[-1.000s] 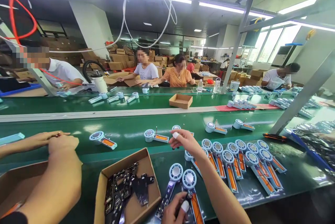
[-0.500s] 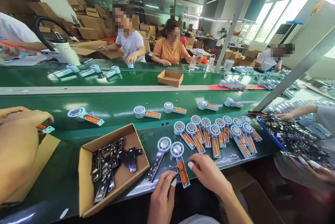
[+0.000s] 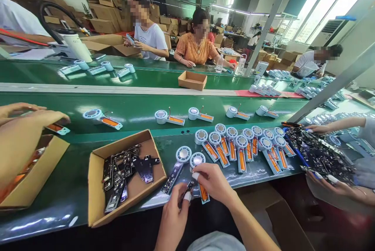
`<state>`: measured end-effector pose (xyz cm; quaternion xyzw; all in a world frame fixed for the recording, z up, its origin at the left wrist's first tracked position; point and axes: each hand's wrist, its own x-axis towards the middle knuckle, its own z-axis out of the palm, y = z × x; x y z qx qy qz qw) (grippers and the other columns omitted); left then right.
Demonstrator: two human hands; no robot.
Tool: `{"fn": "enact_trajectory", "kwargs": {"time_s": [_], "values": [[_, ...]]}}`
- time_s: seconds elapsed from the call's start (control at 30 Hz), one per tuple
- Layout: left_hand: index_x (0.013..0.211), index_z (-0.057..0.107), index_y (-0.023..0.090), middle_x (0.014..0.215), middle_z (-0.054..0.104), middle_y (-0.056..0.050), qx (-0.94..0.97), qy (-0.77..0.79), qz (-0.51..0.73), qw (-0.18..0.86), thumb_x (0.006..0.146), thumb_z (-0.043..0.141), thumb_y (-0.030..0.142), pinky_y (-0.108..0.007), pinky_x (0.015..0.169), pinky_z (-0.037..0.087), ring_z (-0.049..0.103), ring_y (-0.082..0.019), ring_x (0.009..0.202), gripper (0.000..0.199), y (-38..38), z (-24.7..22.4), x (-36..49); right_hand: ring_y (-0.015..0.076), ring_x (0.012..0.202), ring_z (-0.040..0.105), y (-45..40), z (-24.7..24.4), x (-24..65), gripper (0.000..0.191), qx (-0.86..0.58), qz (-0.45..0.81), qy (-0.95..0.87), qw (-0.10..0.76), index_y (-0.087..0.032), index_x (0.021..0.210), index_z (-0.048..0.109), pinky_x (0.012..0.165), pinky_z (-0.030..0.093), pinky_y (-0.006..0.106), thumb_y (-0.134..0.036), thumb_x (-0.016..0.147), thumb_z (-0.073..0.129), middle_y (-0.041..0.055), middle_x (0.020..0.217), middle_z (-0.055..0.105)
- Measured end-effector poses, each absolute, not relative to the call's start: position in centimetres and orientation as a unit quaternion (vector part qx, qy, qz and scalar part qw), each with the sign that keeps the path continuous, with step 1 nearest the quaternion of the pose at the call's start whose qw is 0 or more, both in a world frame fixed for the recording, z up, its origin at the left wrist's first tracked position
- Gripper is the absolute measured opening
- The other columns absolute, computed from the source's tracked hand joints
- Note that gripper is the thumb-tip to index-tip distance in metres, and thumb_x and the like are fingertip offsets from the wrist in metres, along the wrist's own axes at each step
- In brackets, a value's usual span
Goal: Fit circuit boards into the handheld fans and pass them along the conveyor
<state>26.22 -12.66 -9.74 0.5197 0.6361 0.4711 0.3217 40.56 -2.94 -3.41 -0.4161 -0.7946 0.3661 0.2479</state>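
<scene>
My left hand [image 3: 175,208] pinches a small dark circuit board [image 3: 190,187] between white-covered thumb and fingers. My right hand [image 3: 213,182] is closed at the board's upper end, and what its fingertips pinch is too small to make out. Just beyond and partly under my hands lies a light-blue handheld fan [image 3: 197,159], its open handle [image 3: 204,195] showing orange inside. To its left rests another fan [image 3: 183,154] with a dark board [image 3: 172,178] along its handle. Several fans with orange-filled handles [image 3: 241,159] lie grouped to the right.
A cardboard box [image 3: 91,180] of circuit boards stands on my left. Behind the bench runs a green conveyor [image 3: 134,112] with spaced-out fans. A co-worker's hands [image 3: 336,184] hold a blue tray heaped with boards [image 3: 319,153] at right. Another person's arm [image 3: 26,137] reaches in from the left.
My right hand has moved left to meet the board in my left hand, which now shows more. Across the conveyor, a person has lifted a fan. The board tray at right has shifted.
</scene>
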Motion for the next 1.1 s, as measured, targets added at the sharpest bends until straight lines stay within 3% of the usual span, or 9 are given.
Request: {"fn": "enact_trajectory", "kwargs": {"time_s": [0.13,0.3,0.4,0.5,0.57,0.63,0.73,0.87,1.1], "values": [[0.128,0.052,0.019,0.094,0.075,-0.008,0.455,0.646,0.469,0.395,0.092,0.041,0.028,-0.032,0.055,0.06,0.07,-0.018,0.058,0.038,-11.8,-8.5,26.7,0.0158,0.072,0.068,-3.2,-4.9,40.8,0.021,-0.461,0.468,-0.672,0.342,-0.019,0.1,0.07,0.066,0.052,0.023,-0.011,0.084,0.059,0.0017,0.082,0.072],[0.127,0.065,0.022,0.106,0.071,-0.012,0.606,0.648,0.37,0.273,0.088,0.033,0.016,-0.039,0.078,0.06,0.073,-0.025,0.091,0.05,-10.9,-7.1,26.6,0.0195,0.082,0.068,-3.4,-4.8,41.0,0.025,-0.449,0.318,-0.75,0.367,-0.019,0.1,0.072,0.076,0.055,0.03,-0.009,0.085,0.054,0.0067,0.091,0.072],[0.124,0.068,0.025,0.102,0.069,-0.012,0.64,0.652,0.316,0.256,0.087,0.028,0.013,-0.04,0.07,0.059,0.074,-0.026,0.083,0.055,-10.9,-6.8,26.6,0.0222,0.093,0.068,-3.3,-4.4,41.3,0.029,-0.414,0.282,-0.792,0.349,-0.019,0.101,0.073,0.083,0.055,0.033,-0.007,0.089,0.049,0.0099,0.1,0.071],[0.133,0.058,0.022,0.11,0.072,-0.013,0.586,0.653,0.381,0.291,0.087,0.034,0.018,-0.041,0.076,0.06,0.075,-0.025,0.086,0.052,-11.0,-6.8,26.5,0.0226,0.095,0.069,-3.3,-4.3,41.4,0.031,-0.386,0.29,-0.817,0.315,-0.021,0.106,0.072,0.084,0.055,0.033,-0.007,0.093,0.048,0.0097,0.104,0.072],[0.136,0.052,0.02,0.112,0.074,-0.013,0.511,0.661,0.432,0.339,0.088,0.039,0.024,-0.039,0.073,0.061,0.075,-0.023,0.077,0.049,-11.0,-6.9,26.5,0.0241,0.094,0.07,-3.3,-4.4,41.3,0.031,-0.392,0.274,-0.828,0.293,-0.02,0.111,0.07,0.083,0.054,0.034,-0.008,0.093,0.049,0.0107,0.105,0.072],[0.133,0.051,0.02,0.112,0.075,-0.013,0.453,0.661,0.456,0.387,0.088,0.043,0.031,-0.037,0.065,0.062,0.075,-0.021,0.067,0.046,-10.9,-7.0,26.6,0.0244,0.09,0.069,-3.4,-4.5,41.1,0.03,-0.412,0.257,-0.831,0.273,-0.019,0.112,0.069,0.081,0.054,0.034,-0.008,0.094,0.049,0.0108,0.102,0.073],[0.12,0.056,0.02,0.113,0.076,-0.014,0.433,0.651,0.467,0.413,0.086,0.048,0.038,-0.037,0.06,0.063,0.077,-0.024,0.072,0.04,-10.8,-6.9,26.6,0.0226,0.09,0.067,-3.7,-4.2,40.8,0.027,-0.415,0.255,-0.832,0.264,-0.02,0.104,0.07,0.081,0.052,0.032,-0.006,0.093,0.05,0.0087,0.099,0.071],[0.109,0.061,0.021,0.109,0.078,-0.012,0.47,0.655,0.461,0.37,0.086,0.046,0.036,-0.04,0.07,0.064,0.078,-0.027,0.084,0.032,-10.8,-6.7,26.5,0.0218,0.093,0.065,-3.8,-3.5,40.7,0.025,-0.411,0.266,-0.832,0.261,-0.019,0.099,0.071,0.083,0.051,0.031,-0.002,0.09,0.054,0.0077,0.099,0.069],[0.112,0.067,0.02,0.109,0.079,-0.011,0.562,0.651,0.454,0.234,0.091,0.043,0.029,-0.041,0.084,0.062,0.077,-0.027,0.096,0.033,-11.1,-7.3,26.7,0.0197,0.088,0.066,-3.4,-3.1,40.9,0.022,-0.418,0.323,-0.804,0.273,-0.019,0.09,0.073,0.082,0.049,0.029,-0.001,0.087,0.06,0.0047,0.091,0.071]]}}
